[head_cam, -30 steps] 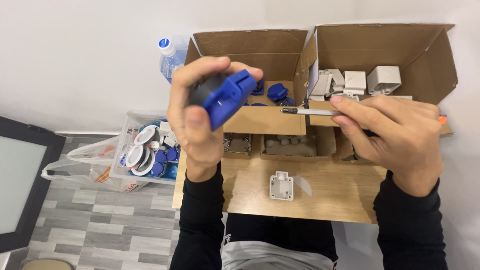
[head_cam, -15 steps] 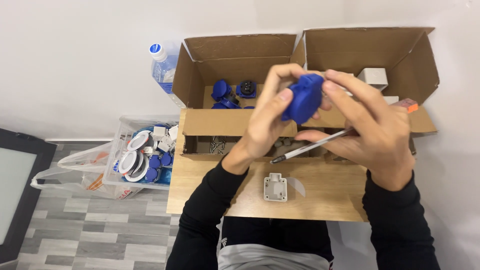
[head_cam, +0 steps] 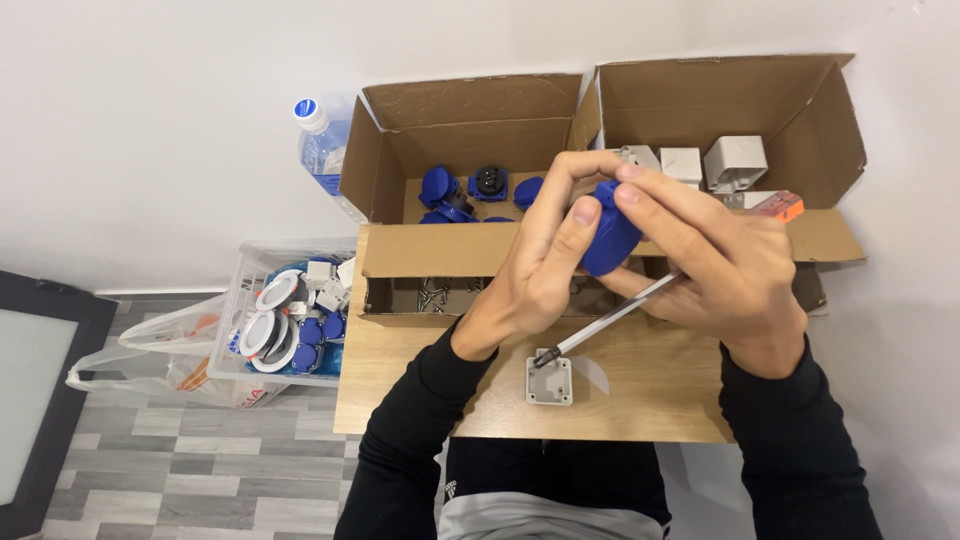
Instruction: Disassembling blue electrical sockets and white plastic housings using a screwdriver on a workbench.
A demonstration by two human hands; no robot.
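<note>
The fingers [head_cam: 575, 215] of the left hand [head_cam: 535, 270] pinch a blue socket part [head_cam: 608, 232] from the left, and the fingers of the right hand [head_cam: 720, 265] close on it from above and the right, so the part hangs between both hands above the desk [head_cam: 420, 385]. The right hand also grips a screwdriver [head_cam: 600, 325], whose tip points down to the grey square box [head_cam: 550, 380] on the desk. I judge the work is only begun: the blue part is not joined to the grey box, and many parts wait in the cardboard boxes [head_cam: 455, 115]. Both forearms rise from below, wrists bent inward.
</note>
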